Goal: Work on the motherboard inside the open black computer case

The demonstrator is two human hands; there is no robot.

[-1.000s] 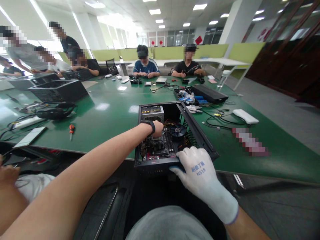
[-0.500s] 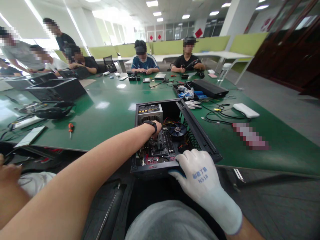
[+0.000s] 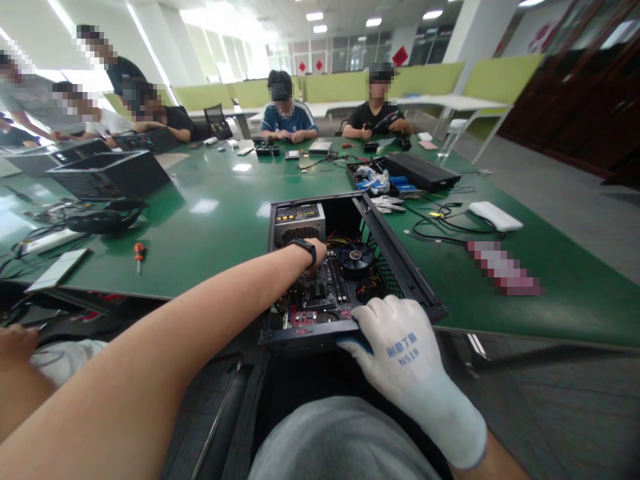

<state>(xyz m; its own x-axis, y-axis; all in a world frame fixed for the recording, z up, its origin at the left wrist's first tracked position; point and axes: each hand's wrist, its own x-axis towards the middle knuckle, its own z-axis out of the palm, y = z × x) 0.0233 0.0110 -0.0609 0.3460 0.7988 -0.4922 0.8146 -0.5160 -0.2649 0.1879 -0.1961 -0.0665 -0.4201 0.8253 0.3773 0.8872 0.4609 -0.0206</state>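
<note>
An open black computer case lies at the table's near edge, its inside facing up. In it are a power supply, a motherboard and a black fan. My left hand, bare with a black wristband, reaches down between the power supply and the motherboard. Its fingers are curled downward and mostly hidden, so what they pinch cannot be seen. My right hand, in a white work glove, is closed over the case's near rim, thumb outside.
An orange screwdriver lies left on the green table. Right are cables, a white box-shaped item, and a black tray with gloves. Another case stands far left. Several people sit around; one arm is close at left.
My left hand has shifted very slightly within the case beside the power supply. My right hand keeps its hold on the near rim. The camera view has tilted a little.
</note>
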